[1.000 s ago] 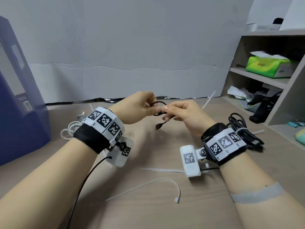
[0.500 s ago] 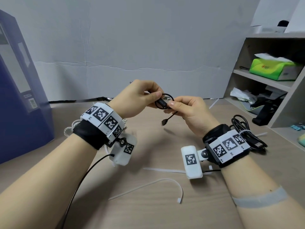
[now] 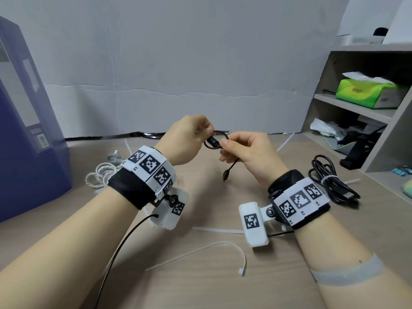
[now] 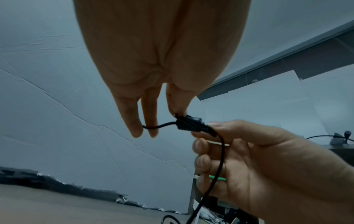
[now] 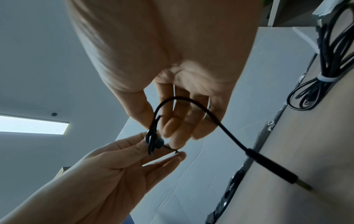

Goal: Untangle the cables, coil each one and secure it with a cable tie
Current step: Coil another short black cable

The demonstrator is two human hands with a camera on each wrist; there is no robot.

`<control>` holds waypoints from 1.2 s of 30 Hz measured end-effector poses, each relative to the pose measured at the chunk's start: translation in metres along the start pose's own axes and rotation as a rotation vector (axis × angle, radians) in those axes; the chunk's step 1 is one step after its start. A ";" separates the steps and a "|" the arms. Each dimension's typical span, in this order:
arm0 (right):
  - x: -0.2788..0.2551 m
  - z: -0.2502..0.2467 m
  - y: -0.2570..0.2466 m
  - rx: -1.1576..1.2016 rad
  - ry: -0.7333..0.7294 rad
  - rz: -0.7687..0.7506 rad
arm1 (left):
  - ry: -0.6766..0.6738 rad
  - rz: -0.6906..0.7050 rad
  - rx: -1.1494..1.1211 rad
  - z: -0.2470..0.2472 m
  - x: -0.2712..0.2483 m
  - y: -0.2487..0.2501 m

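Note:
A thin black cable [image 3: 215,142] is wound into a small loop and held in the air above the wooden table [image 3: 223,286]. My left hand [image 3: 209,133] pinches the loop from the left with thumb and forefinger. My right hand [image 3: 224,144] pinches it from the right, and the cable's plug end [image 3: 226,175] dangles below that hand. In the left wrist view the left hand [image 4: 173,112] meets the bunched cable [image 4: 189,124]. In the right wrist view the right hand [image 5: 164,130] holds the loop [image 5: 152,139], and the plug [image 5: 277,172] trails off.
Loose white cable ties [image 3: 200,253] lie on the table near my wrists. A black cable bundle [image 3: 332,184] bound with a white tie lies at the right. A white braided cable [image 3: 100,178] lies at the left by a blue box [image 3: 26,130]. A shelf unit [image 3: 356,112] stands at the right.
Both hands rose a little with the loop and came back down. The loop stays pinched between them, and the plug end still hangs under the right hand.

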State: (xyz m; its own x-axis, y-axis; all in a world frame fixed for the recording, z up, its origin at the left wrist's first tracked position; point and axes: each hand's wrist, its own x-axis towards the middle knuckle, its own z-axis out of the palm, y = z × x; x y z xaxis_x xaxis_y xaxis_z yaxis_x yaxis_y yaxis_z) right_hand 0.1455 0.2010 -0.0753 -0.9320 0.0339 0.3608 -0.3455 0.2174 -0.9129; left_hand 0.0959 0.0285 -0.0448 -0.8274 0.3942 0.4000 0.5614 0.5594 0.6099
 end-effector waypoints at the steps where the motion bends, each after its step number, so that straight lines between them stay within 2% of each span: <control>1: 0.000 0.001 -0.001 0.012 0.016 -0.004 | -0.002 -0.008 0.016 0.000 -0.001 0.001; 6: -0.001 0.003 -0.003 -0.071 0.047 -0.054 | 0.027 -0.031 0.111 0.007 -0.003 0.004; 10: -0.003 0.003 0.000 -0.167 0.032 0.027 | -0.005 -0.030 0.172 0.011 -0.008 0.009; 18: -0.005 0.001 -0.002 -0.321 -0.063 0.069 | -0.053 -0.065 0.177 0.017 -0.009 0.009; 24: -0.005 0.004 -0.004 -0.383 -0.061 0.051 | -0.036 -0.046 0.165 0.021 -0.009 0.009; 29: -0.001 0.004 -0.002 -0.369 0.016 0.004 | 0.058 -0.018 0.080 0.022 -0.004 0.004; 32: 0.001 0.003 0.001 -0.343 0.043 -0.010 | 0.062 -0.019 0.086 0.016 -0.001 0.003; 36: 0.004 0.005 0.006 -0.301 0.068 -0.006 | 0.036 -0.096 0.063 0.011 -0.001 0.003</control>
State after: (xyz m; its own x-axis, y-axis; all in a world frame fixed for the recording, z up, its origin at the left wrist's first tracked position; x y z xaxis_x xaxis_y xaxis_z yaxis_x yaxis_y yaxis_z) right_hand 0.1388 0.1971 -0.0798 -0.9173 0.0945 0.3868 -0.2934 0.4963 -0.8171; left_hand 0.0991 0.0378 -0.0507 -0.8767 0.3108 0.3671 0.4787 0.6387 0.6025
